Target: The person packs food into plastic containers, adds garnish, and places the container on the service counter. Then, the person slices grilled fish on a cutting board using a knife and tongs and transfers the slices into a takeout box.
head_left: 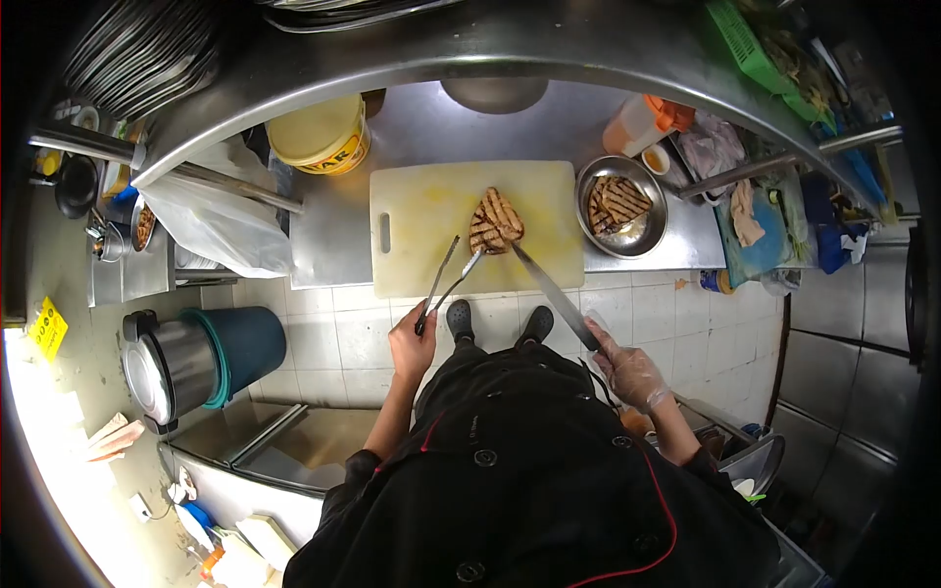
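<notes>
Grilled meat with dark sear lines [496, 221] lies on a pale cutting board [421, 265]. My left hand [412, 343], bare, is closed on metal tongs [446, 284]; one tong tip is at the lower edge of the meat, the other stands apart to its left. My right hand [627, 367] wears a clear plastic glove and grips the handle of a long knife [552, 291]. The blade points up and left, its tip at the meat's lower right edge. More grilled meat [618, 203] sits in a round steel bowl [642, 242] right of the board.
A yellow-lidded bucket [319, 137] stands behind the board at left, near a white plastic bag [230, 211]. An orange-lidded container [642, 122] is behind the bowl. A steel shelf [412, 49] crosses above the counter. Bins [245, 348] stand on the floor at left.
</notes>
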Tool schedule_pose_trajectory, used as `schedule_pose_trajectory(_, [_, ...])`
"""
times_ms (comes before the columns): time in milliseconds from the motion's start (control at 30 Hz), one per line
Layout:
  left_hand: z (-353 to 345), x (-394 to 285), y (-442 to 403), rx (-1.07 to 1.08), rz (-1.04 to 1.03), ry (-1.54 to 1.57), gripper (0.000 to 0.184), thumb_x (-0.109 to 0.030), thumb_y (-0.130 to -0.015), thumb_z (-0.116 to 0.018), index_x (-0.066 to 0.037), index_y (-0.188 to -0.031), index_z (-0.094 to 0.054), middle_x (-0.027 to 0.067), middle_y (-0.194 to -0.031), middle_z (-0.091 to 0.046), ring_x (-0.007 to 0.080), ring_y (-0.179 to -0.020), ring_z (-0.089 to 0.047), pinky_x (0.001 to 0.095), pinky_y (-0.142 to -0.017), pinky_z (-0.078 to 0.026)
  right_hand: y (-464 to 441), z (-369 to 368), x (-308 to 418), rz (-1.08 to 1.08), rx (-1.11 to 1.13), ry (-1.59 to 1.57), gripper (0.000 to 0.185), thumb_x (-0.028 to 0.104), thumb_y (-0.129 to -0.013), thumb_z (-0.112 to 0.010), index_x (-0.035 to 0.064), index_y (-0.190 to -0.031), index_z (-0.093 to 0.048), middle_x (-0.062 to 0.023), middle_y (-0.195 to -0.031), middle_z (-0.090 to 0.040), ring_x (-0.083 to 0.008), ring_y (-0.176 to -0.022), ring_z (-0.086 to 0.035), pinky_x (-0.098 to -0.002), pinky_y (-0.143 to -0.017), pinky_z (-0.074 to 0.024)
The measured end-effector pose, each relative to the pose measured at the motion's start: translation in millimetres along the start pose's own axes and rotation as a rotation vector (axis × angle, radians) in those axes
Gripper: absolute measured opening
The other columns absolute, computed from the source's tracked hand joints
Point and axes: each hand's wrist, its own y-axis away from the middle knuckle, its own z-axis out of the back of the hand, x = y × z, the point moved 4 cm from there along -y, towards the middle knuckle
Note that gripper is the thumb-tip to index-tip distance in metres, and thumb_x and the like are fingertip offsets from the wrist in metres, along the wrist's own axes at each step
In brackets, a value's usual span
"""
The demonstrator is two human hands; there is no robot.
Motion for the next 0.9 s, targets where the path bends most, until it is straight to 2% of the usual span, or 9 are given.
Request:
schedule_pose_trajectory(233, [-2.7, 1.5, -3.7, 0.011, 0.03, 0.054, 0.025, -0.015, -0.084, -0.062, 0.004, -0.1, -0.064, 0.0114, -0.055, -0.053, 0.0123, -0.046, -0.045, 0.0285, -0.046, -0.039, 0.1, -12.7, 3.2, 0.041, -0.034, -0.08, 0.059, 0.02, -0.09, -0.05, 0.026, -0.142, -0.02, -0.0184, -0.097, -0.062, -0.0411, -0.073, -0.059, -0.0498, -0.068, -0.0463])
schedule_pose_trajectory(333, [-4.3, 2.4, -4.4, 0.022, 0.044, 0.062, 0.025, -0.015, -0.084, -0.062, 0.003, -0.1, -0.064, 0.0103, -0.054, -0.053, 0.0106, -0.046, -0.044, 0.028, -0.045, -0.039, -7.1, -14.3, 12.1, 0.037, -0.029, -0.098, 0.058, 0.027, -0.093, -0.045, 0.028, -0.143, -0.014, -0.0253, -0.081, -0.061, -0.0419, -0.07, -0.058, -0.049, -0.066, -0.0452])
schedule_pose_trajectory(367, [-5.1, 2.5, -5.6, 0.021, 0.044, 0.067, 0.025, -0.015, -0.084, -0.062, 0.003, -0.1, -0.064, 0.01, -0.054, -0.053, 0.01, -0.046, -0.044, 0.0278, -0.045, -0.039, -9.6, -14.5, 14.3, 0.031, -0.01, -0.104, 0.058, 0.027, -0.093, -0.044, 0.028, -0.143, -0.014, -0.0255, -0.08, -0.06, -0.0421, -0.07, -0.058, -0.0489, -0.066, -0.0452])
schedule_pose_trajectory(533, [-0.4, 5.7, -13.6, -0.051, 0.035, 0.087, 0.025, -0.017, -0.085, -0.063, 0.004, -0.1, -0.064, 0.0088, -0.054, -0.052, 0.0092, -0.047, -0.044, 0.0271, -0.045, -0.039, -21.2, -18.5, 32.0, 0.003, 0.116, -0.094, 0.057, 0.03, -0.094, -0.043, 0.0289, -0.143, -0.014, -0.0266, -0.076, -0.06, -0.043, -0.071, -0.059, -0.0494, -0.068, -0.0451])
schedule_pose_trajectory(733, [16.5, 7.0, -26.4, -0.112, 0.038, 0.025, 0.025, -0.016, -0.085, -0.062, 0.003, -0.101, -0.064, 0.0085, -0.055, -0.053, 0.0091, -0.049, -0.044, 0.0268, -0.046, -0.04, -23.3, -9.4, 35.2, 0.058, 0.1, -0.069, 0.056, 0.029, -0.093, -0.043, 0.0302, -0.142, -0.017, -0.0271, -0.075, -0.06, -0.0428, -0.07, -0.059, -0.0502, -0.066, -0.0453])
schedule_pose_trajectory(800, [23.9, -1.5, -27.5, -0.163, 0.009, 0.028, 0.025, -0.016, -0.085, -0.062, 0.003, -0.102, -0.063, 0.0088, -0.056, -0.053, 0.0091, -0.049, -0.044, 0.0263, -0.047, -0.04, -14.7, 13.9, 29.4, 0.036, 0.012, -0.069, 0.057, 0.027, -0.093, -0.044, 0.0295, -0.142, -0.017, -0.0269, -0.075, -0.06, -0.0427, -0.07, -0.059, -0.0501, -0.066, -0.0454])
schedule_pose_trajectory(900, [23.0, -21.6, -19.7, -0.093, 0.032, 0.081, 0.025, -0.015, -0.085, -0.062, 0.002, -0.102, -0.064, 0.0095, -0.06, -0.058, 0.0086, -0.052, -0.049, 0.0256, -0.049, -0.042, -11.1, 32.4, 5.6, -0.017, -0.085, -0.049, 0.058, 0.026, -0.092, -0.045, 0.029, -0.142, -0.017, -0.0265, -0.076, -0.06, -0.0428, -0.071, -0.059, -0.05, -0.067, -0.0454])
